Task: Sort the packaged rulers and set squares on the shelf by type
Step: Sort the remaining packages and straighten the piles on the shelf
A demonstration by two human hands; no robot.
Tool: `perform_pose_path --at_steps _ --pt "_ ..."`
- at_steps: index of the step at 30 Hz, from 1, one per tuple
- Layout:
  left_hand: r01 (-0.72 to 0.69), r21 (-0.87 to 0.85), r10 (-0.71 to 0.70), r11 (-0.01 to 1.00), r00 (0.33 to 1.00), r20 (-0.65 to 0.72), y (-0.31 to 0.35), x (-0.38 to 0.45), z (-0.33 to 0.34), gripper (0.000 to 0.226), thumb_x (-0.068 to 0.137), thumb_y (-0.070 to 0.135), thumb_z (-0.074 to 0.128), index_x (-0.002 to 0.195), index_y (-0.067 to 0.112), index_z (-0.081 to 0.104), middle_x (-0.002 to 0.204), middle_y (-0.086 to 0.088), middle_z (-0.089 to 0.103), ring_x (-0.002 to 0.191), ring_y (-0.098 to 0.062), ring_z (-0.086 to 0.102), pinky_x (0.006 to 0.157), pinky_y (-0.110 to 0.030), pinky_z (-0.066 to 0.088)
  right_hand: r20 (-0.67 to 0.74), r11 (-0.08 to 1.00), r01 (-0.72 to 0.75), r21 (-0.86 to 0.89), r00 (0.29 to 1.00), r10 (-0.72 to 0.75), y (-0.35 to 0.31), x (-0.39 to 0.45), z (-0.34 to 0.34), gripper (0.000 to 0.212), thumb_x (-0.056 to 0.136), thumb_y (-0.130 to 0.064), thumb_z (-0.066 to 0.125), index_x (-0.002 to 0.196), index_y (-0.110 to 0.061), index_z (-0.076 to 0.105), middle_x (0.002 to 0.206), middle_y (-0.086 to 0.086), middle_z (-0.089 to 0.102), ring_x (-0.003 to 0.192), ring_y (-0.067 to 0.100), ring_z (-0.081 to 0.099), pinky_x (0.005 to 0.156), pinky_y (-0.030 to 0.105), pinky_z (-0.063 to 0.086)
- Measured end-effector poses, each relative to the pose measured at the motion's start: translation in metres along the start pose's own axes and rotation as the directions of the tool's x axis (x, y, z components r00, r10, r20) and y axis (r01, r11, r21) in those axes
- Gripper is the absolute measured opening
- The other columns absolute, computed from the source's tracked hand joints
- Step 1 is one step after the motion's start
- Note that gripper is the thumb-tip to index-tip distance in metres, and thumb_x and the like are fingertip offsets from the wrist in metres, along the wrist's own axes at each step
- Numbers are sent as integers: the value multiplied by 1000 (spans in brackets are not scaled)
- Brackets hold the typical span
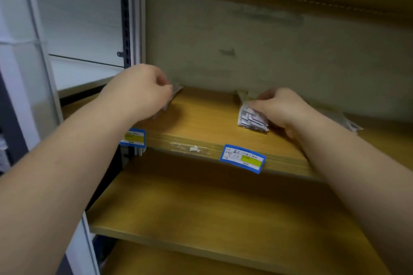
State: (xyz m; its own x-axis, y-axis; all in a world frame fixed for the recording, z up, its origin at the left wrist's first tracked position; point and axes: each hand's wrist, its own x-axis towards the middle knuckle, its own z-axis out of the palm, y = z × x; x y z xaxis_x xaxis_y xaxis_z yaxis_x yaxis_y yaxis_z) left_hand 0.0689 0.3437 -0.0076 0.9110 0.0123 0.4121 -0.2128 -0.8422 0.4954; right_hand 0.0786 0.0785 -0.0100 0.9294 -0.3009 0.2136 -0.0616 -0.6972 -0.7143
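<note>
**Two piles, one in each hand**

The shelf [201,118] I'm working on is the middle board of a wooden rack, and I've reached both arms deep into it because the packets sit toward the back wall. It carries two blue price tags on its front edge, one near the left end [133,137] and one further right [243,158]; I judge each marks the spot for one type, which would explain keeping my piles apart, one above each tag.

My right hand [281,108] grips the bigger stack [252,117] of packets, fingers curled over the top and thumb at the side, pressing it down on the board so the slippery sleeves stay squared. More packets [344,118] lie just behind my right wrist, fanned loosely; I'd guess those are still unsorted.

My left hand [143,91] pinches a thin packet [173,94] at the left end of the shelf, well apart from the stack, fingers closed on it. Most of it hides behind my hand, so I cannot tell ruler from set square.

The board below holds nothing I can see.
</note>
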Motion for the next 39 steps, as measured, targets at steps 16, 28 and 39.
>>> perform_pose_path --at_steps 16,28,39 --pt "313 -104 -291 944 939 184 -36 54 -7 21 92 33 66 97 13 71 95 -9 73 82 -24 68 71 -36 55 386 981 20 192 918 -94 -117 -3 97 20 95 -13 66 80 -10 53 91 10 57 71 18 60 70 30 59" --pt "401 -438 -231 805 891 392 -21 49 -7 9 91 6 71 89 11 65 95 -9 73 88 -19 71 77 -30 61 343 997 42 61 938 -61 -121 -4 100 14 86 -12 76 82 -8 63 72 6 61 59 16 58 42 17 48" --pt "436 -538 -135 721 850 509 15 42 9 13 100 4 57 105 -8 60 93 -20 66 90 -31 67 89 -38 56 406 948 -165 274 913 42 -95 2 87 13 94 1 63 84 -7 61 95 12 71 102 23 72 95 39 56"
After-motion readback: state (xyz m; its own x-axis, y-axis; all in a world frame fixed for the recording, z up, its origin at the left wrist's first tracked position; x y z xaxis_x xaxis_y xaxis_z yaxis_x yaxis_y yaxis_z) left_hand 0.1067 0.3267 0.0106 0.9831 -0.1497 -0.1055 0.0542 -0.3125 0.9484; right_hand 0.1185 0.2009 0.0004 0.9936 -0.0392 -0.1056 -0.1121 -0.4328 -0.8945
